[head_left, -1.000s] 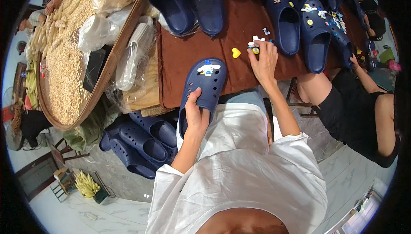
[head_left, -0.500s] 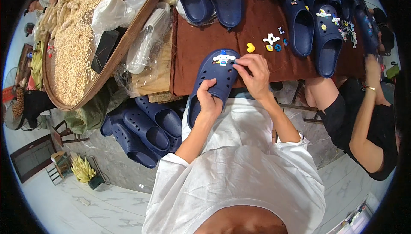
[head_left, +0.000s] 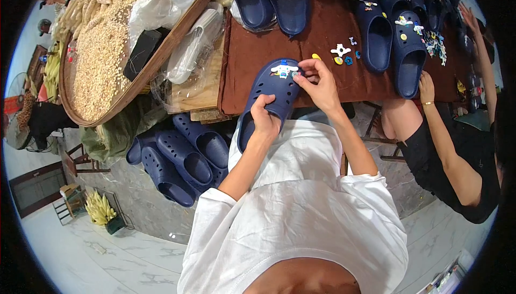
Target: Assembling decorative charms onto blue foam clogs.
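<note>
My left hand [head_left: 265,121] grips a navy clog [head_left: 273,92] by its foot opening, thumb on top, toe pointing away from me. A white long-eared character charm [head_left: 283,69] sits on the clog's toe. Beside it is a small round charm [head_left: 295,74], partly covered by the fingertips of my right hand [head_left: 321,85], which pinch it against the clog. Just past those fingers lies a yellow charm [head_left: 316,56], partly hidden. Further right on the brown cloth are a white charm [head_left: 340,50] and several small blue and yellow ones.
At the left, a woven tray [head_left: 166,44] of pale kernels overlaps the table. Two navy clogs [head_left: 287,3] stand at the far edge, and decorated clogs [head_left: 411,52] at the right. More clogs [head_left: 185,159] are piled below left. A co-worker's hand [head_left: 426,87] touches a decorated clog.
My right fingers have shifted slightly at the clog's toe, and the small round charm now shows more beside the white one. The co-worker's arm has moved left towards a decorated clog.
</note>
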`<state>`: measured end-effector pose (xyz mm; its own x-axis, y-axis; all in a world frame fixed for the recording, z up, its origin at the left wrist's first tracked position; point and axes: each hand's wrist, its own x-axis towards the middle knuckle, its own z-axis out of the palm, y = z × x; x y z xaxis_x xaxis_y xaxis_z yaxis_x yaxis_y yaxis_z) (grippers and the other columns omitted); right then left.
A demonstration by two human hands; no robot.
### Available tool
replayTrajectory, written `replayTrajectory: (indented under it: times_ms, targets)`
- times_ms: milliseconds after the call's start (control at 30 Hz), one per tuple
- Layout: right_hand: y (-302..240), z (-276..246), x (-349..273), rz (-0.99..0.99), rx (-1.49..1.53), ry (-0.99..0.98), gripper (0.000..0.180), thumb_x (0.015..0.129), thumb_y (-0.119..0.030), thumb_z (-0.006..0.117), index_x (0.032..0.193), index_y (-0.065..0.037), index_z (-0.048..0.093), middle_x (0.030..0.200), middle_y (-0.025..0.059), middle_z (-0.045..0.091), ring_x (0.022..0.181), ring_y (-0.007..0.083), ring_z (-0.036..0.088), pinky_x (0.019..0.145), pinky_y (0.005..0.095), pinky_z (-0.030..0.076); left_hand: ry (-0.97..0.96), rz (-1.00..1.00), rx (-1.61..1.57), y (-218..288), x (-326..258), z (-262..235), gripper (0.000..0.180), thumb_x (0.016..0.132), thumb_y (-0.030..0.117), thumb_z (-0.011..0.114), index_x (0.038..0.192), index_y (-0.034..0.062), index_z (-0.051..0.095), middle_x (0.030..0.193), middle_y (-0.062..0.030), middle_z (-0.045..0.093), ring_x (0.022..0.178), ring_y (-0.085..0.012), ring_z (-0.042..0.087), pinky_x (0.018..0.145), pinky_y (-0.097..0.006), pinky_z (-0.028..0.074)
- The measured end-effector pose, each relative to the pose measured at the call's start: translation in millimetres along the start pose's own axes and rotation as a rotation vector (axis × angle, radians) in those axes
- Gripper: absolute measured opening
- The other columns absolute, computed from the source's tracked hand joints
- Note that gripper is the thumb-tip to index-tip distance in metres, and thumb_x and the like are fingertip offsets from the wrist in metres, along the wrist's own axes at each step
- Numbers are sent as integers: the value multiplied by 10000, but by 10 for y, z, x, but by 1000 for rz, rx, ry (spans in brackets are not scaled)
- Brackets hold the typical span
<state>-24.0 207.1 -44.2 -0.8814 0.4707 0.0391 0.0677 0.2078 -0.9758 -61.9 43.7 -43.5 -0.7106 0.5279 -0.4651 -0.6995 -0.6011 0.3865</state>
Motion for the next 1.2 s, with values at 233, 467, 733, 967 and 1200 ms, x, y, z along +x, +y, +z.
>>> replayTrajectory:
  times_ms: [233,467,733,967,1200]
  targets:
    - [-70,-137,132,356,191,-217,581,814,-211,796,1300,-51,519,1083,45,614,947,99,580,716,227,461,-6,15,3,-31,-30,-31,554,741,75,503,1270,-88,475,1210,-212,593,1086,-320,622,987,-410,505]
    - [-41,-175,236,460,164,-274,595,798,-225,778,1314,-89,516,1086,22,615,901,81,564,658,200,410,-21,-1,-22,-61,22,-115,580,714,62,493,1267,-108,450,1200,-229,586,1090,-341,618,988,-429,512]
    - [-55,-161,320,397,70,-325,548,761,-199,767,1239,-95,521,1038,17,599,903,99,546,641,235,418,-7,-29,-26,-67,36,-164,602,693,63,491,1268,-111,445,1196,-232,590,1079,-347,625,985,-435,518]
    - [-49,-220,382,373,60,-413,556,763,-208,771,1243,-88,516,1063,26,605,896,99,547,653,230,424,-2,-33,20,-63,27,-206,601,682,52,503,1263,-98,470,1198,-210,598,1084,-342,619,989,-441,503]
    - [2,-251,320,431,344,-460,629,810,-147,796,1338,-54,466,1172,47,588,1072,131,574,943,278,477,46,-62,55,-17,-24,-167,599,665,40,508,1252,-79,494,1180,-200,610,1078,-338,617,982,-443,495]
